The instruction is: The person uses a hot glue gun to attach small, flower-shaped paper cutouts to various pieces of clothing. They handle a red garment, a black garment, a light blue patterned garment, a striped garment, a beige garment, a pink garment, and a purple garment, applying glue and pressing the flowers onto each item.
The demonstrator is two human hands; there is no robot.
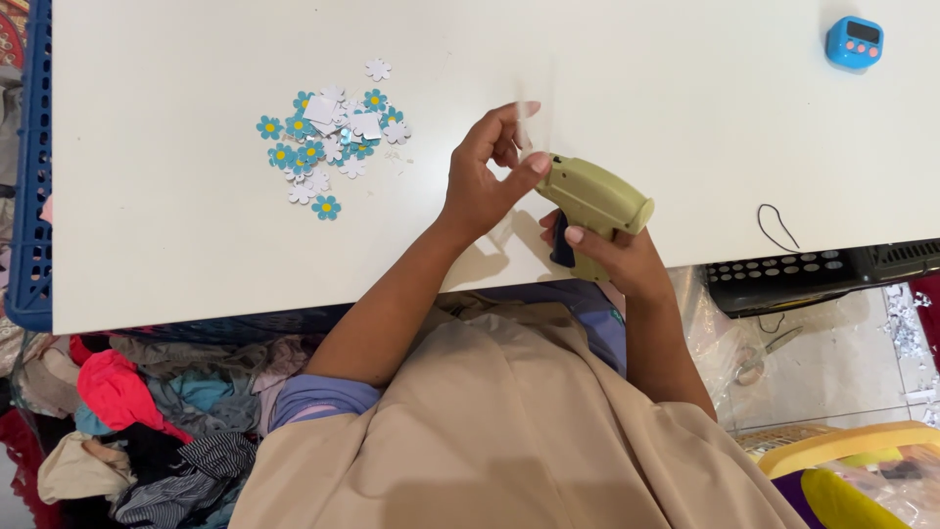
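Head view: right hand (615,257) grips the green tagging gun (594,208) by its handle near the table's (176,255) near edge; looks light and rigid. Left hand (487,176) pinches a thin, flimsy clear strip (526,122) at the nose.

Bright, even light, soft shadows under the forearms, slight blur at the raised fingertips.

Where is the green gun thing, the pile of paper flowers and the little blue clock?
green tagging gun (597,199), head view: on its top body.
pile of paper flowers (333,137), head view: on the pile's middle.
blue timer (853,42), head view: on its front face.
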